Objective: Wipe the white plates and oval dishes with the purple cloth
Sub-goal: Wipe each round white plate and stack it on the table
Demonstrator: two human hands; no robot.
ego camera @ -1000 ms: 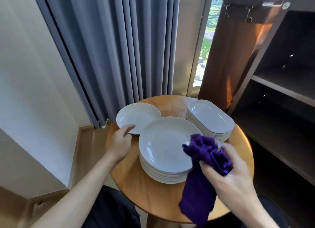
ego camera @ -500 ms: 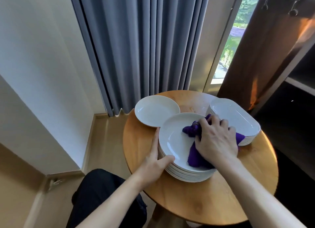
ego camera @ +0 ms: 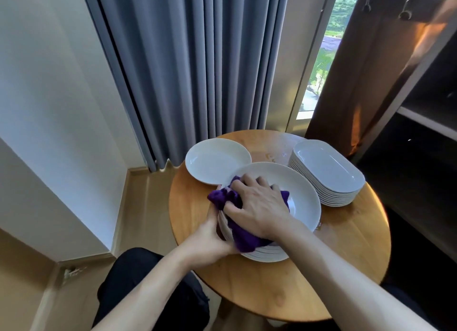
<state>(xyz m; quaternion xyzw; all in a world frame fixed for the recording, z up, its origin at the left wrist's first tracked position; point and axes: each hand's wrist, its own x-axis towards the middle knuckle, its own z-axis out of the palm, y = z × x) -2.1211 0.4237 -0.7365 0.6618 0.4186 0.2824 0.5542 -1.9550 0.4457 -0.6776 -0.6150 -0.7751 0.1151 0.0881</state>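
A stack of round white plates (ego camera: 300, 198) stands in the middle of the round wooden table (ego camera: 346, 246). My right hand (ego camera: 258, 208) lies on the top plate, its bent fingers holding the bunched purple cloth (ego camera: 243, 235) down on the plate's left half. My left hand (ego camera: 210, 240) holds the stack's near-left rim; its fingers are mostly hidden under the cloth and my right hand. A single round white plate (ego camera: 217, 163) lies at the back left of the table. A stack of white oval dishes (ego camera: 326, 171) stands at the back right.
A grey curtain (ego camera: 197, 71) hangs right behind the table, beside a narrow window. A dark wooden shelf unit (ego camera: 420, 113) stands close on the right. My dark-clothed leg (ego camera: 138, 283) is under the table's near-left edge, and a white wall is on the left.
My right hand brought the cloth down onto the top plate and slid it from the middle toward the left rim. My left hand left the single plate and took the stack's edge.
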